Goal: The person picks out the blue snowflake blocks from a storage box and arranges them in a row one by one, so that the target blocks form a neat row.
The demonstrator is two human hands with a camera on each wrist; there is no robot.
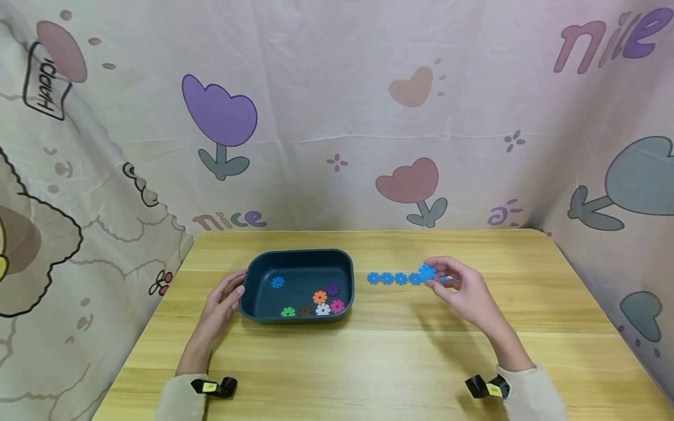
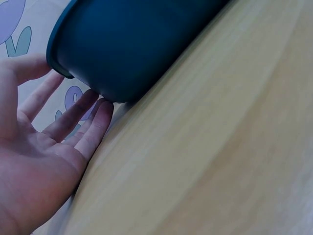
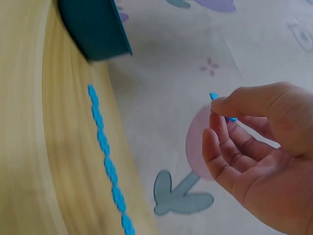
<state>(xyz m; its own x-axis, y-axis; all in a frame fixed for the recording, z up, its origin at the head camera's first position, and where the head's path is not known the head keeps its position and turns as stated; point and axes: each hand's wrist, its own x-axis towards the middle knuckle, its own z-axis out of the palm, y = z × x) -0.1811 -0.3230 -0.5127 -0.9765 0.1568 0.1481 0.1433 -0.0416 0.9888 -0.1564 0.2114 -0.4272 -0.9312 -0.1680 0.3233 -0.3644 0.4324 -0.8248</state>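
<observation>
In the head view my left hand (image 1: 218, 301) holds the left end of a dark teal plastic tub (image 1: 295, 320). The left wrist view shows the thumb at the rim and other fingertips against the outer wall (image 2: 117, 54). To the tub's right, my right hand (image 1: 463, 289) pinches a blue notched disc (image 1: 427, 272) between thumb and fingers, above the table. Below it lies a row of blue notched discs (image 1: 387, 279), overlapping or joined, seen edge-on as a blue strip (image 3: 104, 147) in the right wrist view. The hand partly hides the row's right end.
Inside the tub, a blue disc (image 1: 277, 282) lies apart at the left. Orange (image 1: 319, 297), purple (image 1: 333, 290), pink (image 1: 337, 306), white (image 1: 323, 309), brown (image 1: 305, 310) and green (image 1: 288, 311) discs gather near its front right. A printed cloth (image 1: 316, 117) hangs behind the wooden table (image 1: 368, 368).
</observation>
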